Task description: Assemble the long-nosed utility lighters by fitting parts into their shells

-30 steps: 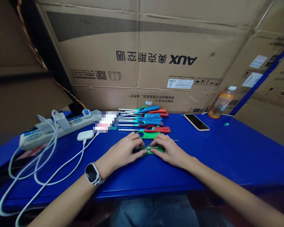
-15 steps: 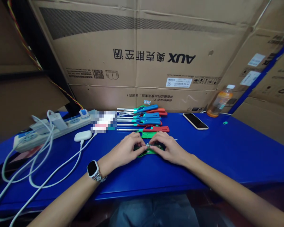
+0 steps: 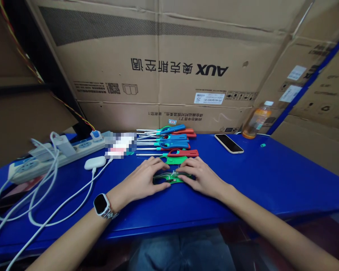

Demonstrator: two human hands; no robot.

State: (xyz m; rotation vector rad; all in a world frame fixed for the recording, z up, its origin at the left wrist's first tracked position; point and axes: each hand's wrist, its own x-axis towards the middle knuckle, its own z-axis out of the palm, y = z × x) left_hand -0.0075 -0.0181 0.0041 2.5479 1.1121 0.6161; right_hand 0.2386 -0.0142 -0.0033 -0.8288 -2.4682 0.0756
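Observation:
An opened green lighter (image 3: 175,180) of the long-nosed kind lies on the blue table before me, its inner parts showing. A small whitish fitting (image 3: 174,173) and thin wires sit in that half. My left hand (image 3: 142,180) is open at its left end, thumb by the lower edge and fingers above, apart. From the right, my right hand (image 3: 202,176) has thumb and index finger closed over the lighter's right part, just beside the fitting; the fingers hide what lies beneath. Another green shell piece (image 3: 176,160) lies just beyond both hands.
Several long lighters with blue handles (image 3: 173,144) and red handles (image 3: 183,153) lie in a row behind. At left are a power strip (image 3: 59,160), white cables and a white case (image 3: 95,163). A phone (image 3: 229,143) and a bottle (image 3: 255,122) stand right, before a cardboard wall.
My left thumb and fingers have parted and come off the small whitish fitting. My right fingers stay close beside it. The view has shifted slightly to the right.

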